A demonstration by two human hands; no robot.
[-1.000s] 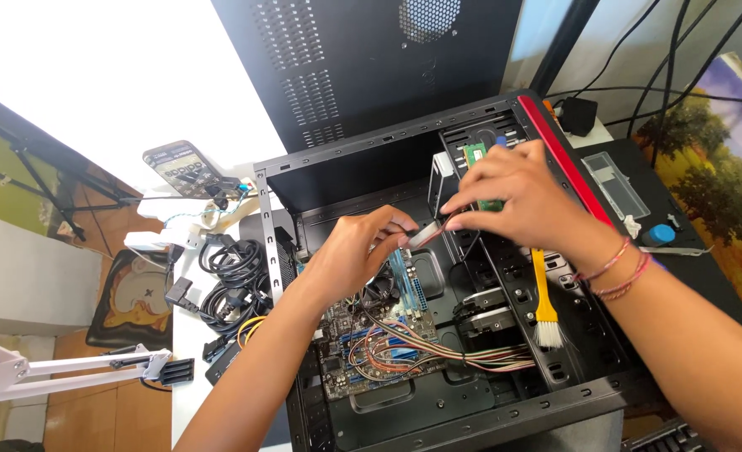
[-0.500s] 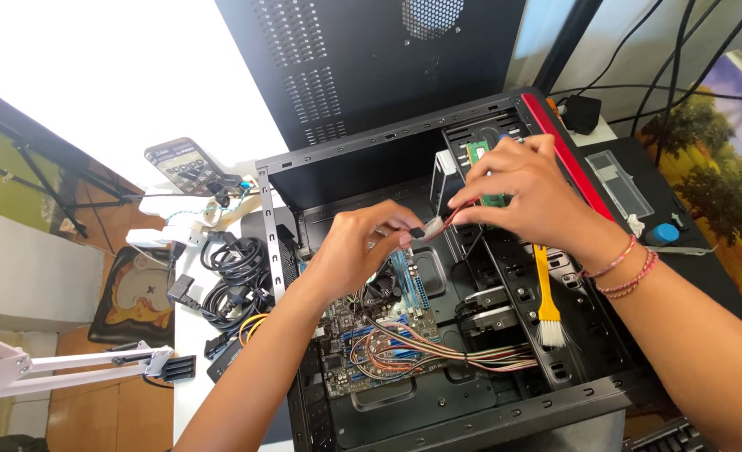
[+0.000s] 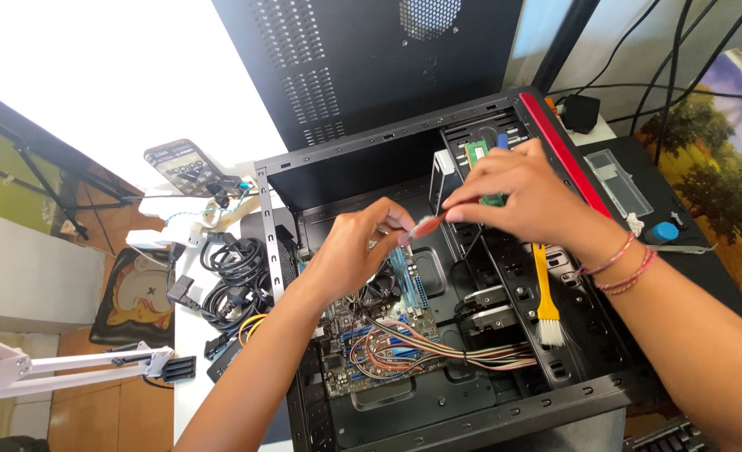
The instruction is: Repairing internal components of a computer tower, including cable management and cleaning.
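Observation:
An open black computer case lies on its side with a motherboard inside. My left hand hovers over the board and pinches one end of a flat red cable. My right hand holds the other end of that cable near the drive cage, and also seems to hold a green memory stick and a blue-handled tool. A bundle of coloured wires runs across the board.
A yellow-handled brush lies in the case. Black cables are heaped left of the case, with a phone behind them. A black side panel stands behind. A clear plastic box and a blue cap sit at right.
Both hands stay on the red cable; my right hand has shifted slightly, and my left fingers have closed on the cable's end.

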